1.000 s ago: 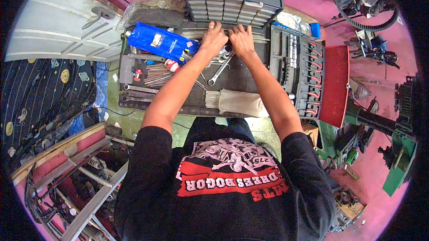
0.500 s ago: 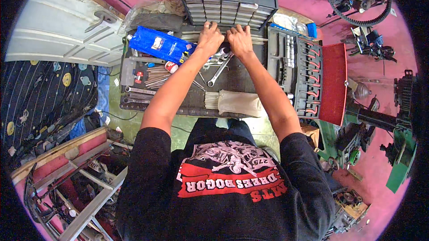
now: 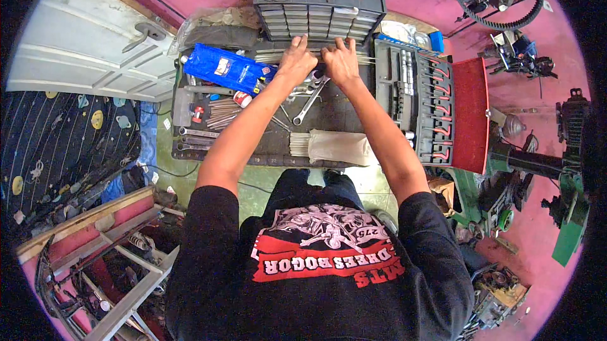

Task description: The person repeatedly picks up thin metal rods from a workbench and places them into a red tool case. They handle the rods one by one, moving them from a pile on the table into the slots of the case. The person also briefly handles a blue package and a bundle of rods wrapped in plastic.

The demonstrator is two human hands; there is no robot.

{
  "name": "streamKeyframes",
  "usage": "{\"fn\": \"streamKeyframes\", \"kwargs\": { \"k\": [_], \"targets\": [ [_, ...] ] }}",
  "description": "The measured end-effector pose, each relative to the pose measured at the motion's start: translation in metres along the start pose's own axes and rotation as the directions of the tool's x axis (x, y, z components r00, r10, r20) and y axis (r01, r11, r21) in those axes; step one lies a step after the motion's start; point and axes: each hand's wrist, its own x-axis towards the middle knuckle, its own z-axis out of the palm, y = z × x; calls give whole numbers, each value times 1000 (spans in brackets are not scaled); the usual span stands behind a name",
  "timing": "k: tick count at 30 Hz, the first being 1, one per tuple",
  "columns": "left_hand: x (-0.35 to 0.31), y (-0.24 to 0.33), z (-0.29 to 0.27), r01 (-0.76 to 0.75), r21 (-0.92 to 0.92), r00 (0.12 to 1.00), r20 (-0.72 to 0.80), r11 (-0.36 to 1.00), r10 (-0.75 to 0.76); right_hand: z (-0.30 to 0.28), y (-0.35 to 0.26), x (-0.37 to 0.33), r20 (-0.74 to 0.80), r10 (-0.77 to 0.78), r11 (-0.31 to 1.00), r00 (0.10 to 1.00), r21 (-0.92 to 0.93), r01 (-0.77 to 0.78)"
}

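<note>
On the floor in front of the person sits a dark tool tray point(image 3: 329, 120), with a grey drawer cabinet point(image 3: 319, 3) at its far edge. A bundle of thin metal rods point(image 3: 269, 55) lies crosswise just in front of the cabinet, long axis left to right. Left hand point(image 3: 296, 63) and right hand point(image 3: 340, 63) are both clenched over the rods, side by side, equally close.

Single head view, looking straight down, close over tool tray point(image 3: 329, 116).
</note>
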Motion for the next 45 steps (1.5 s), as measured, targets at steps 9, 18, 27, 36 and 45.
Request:
{"fn": "streamKeyframes", "kwargs": {
  "k": [9,18,27,36,45],
  "targets": [
    [1,18,-40,-93,29,983,-157,995,97,-48,19,-41,-139,14,1000,990,-24,-18],
    [14,54,-87,-175,-92,958,-245,980,148,-75,57,-105,-218,162,985,962,-15,-170],
    [27,99,-103,-228,-91,933,-306,969,190,-95,102,-180,-218,288,951,932,-46,-305],
    [35,142,-133,-270,-138,906,-370,953,203,-118,142,-247,-233,360,914,903,-106,-392],
    [49,186,-155,-337,-186,831,-520,923,198,-135,167,-289,-223,401,882,889,-166,-440]
  ]
}}
